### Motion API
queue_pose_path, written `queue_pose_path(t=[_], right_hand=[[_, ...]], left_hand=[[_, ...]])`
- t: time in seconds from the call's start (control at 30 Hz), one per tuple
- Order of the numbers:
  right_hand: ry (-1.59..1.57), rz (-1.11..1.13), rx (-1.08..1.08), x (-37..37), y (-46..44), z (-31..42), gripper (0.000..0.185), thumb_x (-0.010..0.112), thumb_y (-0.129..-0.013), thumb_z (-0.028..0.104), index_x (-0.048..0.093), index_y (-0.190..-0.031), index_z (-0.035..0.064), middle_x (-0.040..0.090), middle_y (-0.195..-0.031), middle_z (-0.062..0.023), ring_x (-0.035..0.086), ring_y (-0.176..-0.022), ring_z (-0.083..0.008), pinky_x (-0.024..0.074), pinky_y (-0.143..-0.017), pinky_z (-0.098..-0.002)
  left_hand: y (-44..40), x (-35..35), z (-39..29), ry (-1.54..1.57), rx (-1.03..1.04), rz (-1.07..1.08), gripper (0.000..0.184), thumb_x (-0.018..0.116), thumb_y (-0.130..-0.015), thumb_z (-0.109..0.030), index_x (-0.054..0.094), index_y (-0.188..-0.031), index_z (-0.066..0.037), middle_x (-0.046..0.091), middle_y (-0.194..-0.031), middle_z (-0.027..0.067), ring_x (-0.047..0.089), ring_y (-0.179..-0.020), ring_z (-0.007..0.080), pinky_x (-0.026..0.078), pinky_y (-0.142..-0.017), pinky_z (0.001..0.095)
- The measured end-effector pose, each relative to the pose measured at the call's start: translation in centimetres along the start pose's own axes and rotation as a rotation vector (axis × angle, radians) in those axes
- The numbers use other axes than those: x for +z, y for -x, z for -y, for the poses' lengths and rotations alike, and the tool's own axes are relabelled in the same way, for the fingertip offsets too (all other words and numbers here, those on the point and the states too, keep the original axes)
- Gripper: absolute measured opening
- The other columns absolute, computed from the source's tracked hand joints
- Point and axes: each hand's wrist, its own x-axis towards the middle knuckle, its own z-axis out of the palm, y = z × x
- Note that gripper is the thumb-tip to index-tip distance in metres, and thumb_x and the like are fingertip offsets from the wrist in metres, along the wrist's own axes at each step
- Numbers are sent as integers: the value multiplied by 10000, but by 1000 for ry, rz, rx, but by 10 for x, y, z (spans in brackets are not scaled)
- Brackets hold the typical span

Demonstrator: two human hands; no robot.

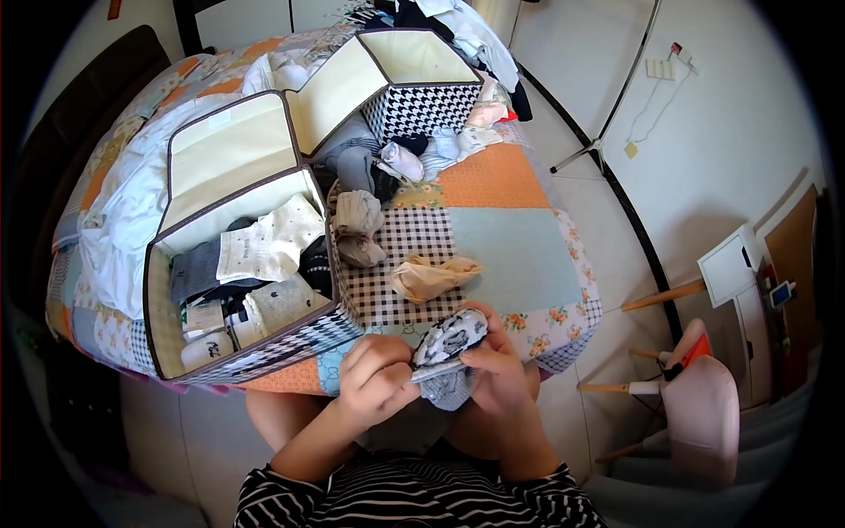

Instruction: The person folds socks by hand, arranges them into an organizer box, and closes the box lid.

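Bed (pixel 515 238) w/ open box (pixel 295 349), L.
Gripping patterned sock (pixel 447 343) w/ L hand (pixel 374 378) & R hand (pixel 498 365), nr. beige bundle (pixel 431 280).

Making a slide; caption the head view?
Left hand and right hand hold a patterned sock near an open box of socks.

grey, black-and-white patterned fabric (pixel 452 340), likely socks, bunched mid-air.

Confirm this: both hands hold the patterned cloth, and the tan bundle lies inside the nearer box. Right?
No: the head view shows the tan bundle on the bedspread, outside the nearer box. Left hand and right hand do hold the patterned cloth.
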Motion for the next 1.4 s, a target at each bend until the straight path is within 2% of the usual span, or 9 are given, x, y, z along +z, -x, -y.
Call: queue_pose_path(t=[0.2,0.27,0.43,0.67,1.0,1.03,1.17,1.27,1.4], right_hand=[[-215,-100,71,16,2,5,438,518,-903,-35,448,-1326,56,595,-1190,-104,610,-1091,-233,522,-931,-396],[-370,-83,72,8,-1,-6,382,473,-953,8,438,-1332,44,587,-1204,-119,606,-1096,-251,526,-918,-413],[-104,-171,-75,22,-5,-19,338,478,-984,34,451,-1320,67,581,-1235,-101,606,-1104,-223,535,-910,-377],[-21,-226,-72,17,-6,-20,409,539,-942,-17,428,-1327,66,570,-1244,-88,585,-1145,-210,499,-966,-372],[310,-167,-48,19,3,-31,383,603,-930,60,470,-1289,46,631,-1148,-65,617,-1006,-147,526,-869,-328],[295,-188,12,15,4,-34,439,619,-911,32,444,-1314,43,561,-1265,-91,593,-1056,-153,531,-876,-340],[542,-174,-392,22,0,-31,719,674,-824,-84,323,-1440,36,348,-1429,-115,513,-1194,-184,506,-959,-351],[816,-38,-322,20,5,-16,775,694,-803,-88,306,-1462,41,384,-1386,-103,519,-1189,-189,489,-979,-338],[802,-55,-412,13,4,-14,735,706,-779,-95,356,-1413,32,472,-1294,-92,540,-1147,-168,481,-963,-309]], left_hand=[[-9,0,-10,3,29,-9,258,733,-665,24,554,-845,-19,609,-863,129,619,-719,299,507,-601,357],[-15,3,-15,-30,-112,31,261,722,-678,30,558,-876,-15,610,-881,142,618,-757,306,508,-642,357],[-15,-5,-6,149,-361,84,347,747,-723,-13,547,-1006,-13,570,-994,162,586,-894,327,484,-793,377],[-14,-3,3,163,-455,216,394,799,-693,-23,512,-961,-56,533,-1105,160,542,-1005,301,444,-888,368],[-1,3,2,27,-357,-51,371,757,-638,42,481,-872,-37,520,-1022,161,538,-869,291,462,-751,341],[0,4,4,10,-369,-74,364,749,-641,48,480,-871,-37,515,-1019,158,531,-865,287,456,-748,334],[-2,-3,4,95,-424,-7,317,723,-678,61,493,-878,-23,507,-1027,147,518,-873,275,437,-756,316],[-7,-6,-2,170,-465,51,289,725,-718,73,512,-894,-11,516,-1035,143,534,-856,220,463,-689,285],[-13,-4,-11,308,-592,83,255,730,-784,63,518,-905,-13,514,-1039,118,545,-843,148,494,-633,234]])
